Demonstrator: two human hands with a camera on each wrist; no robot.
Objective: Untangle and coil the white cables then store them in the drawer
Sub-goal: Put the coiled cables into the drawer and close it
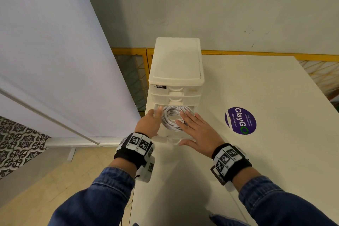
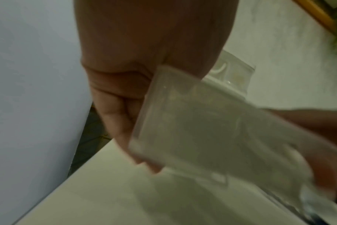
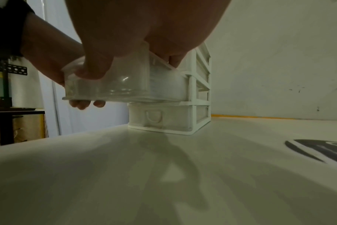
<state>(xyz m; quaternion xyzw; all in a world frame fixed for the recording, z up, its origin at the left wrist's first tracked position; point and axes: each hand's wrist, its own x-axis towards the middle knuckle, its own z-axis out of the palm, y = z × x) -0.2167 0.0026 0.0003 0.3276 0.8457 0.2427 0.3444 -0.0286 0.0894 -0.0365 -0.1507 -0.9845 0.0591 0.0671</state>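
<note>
A white drawer unit (image 1: 176,60) stands on the table, its third drawer (image 1: 163,138) pulled out toward me. Coiled white cables (image 1: 171,119) lie inside that drawer. My left hand (image 1: 149,124) grips the drawer's left wall, thumb over the rim and fingers (image 3: 83,105) curled under the bottom. My right hand (image 1: 199,131) lies flat on the coil with straight fingers, and its thumb rests at the drawer's front handle. In the left wrist view the clear drawer (image 2: 202,121) is blurred beside my left hand (image 2: 115,109). The right wrist view shows the drawer (image 3: 125,85) sticking out above the bottom drawer (image 3: 154,120).
The cream table (image 1: 256,161) carries a round purple sticker (image 1: 240,121) right of the unit. The table's left edge runs just beside the unit, with floor below. A pale partition (image 1: 55,60) stands at left, and a yellow rail (image 1: 256,53) runs along the wall behind.
</note>
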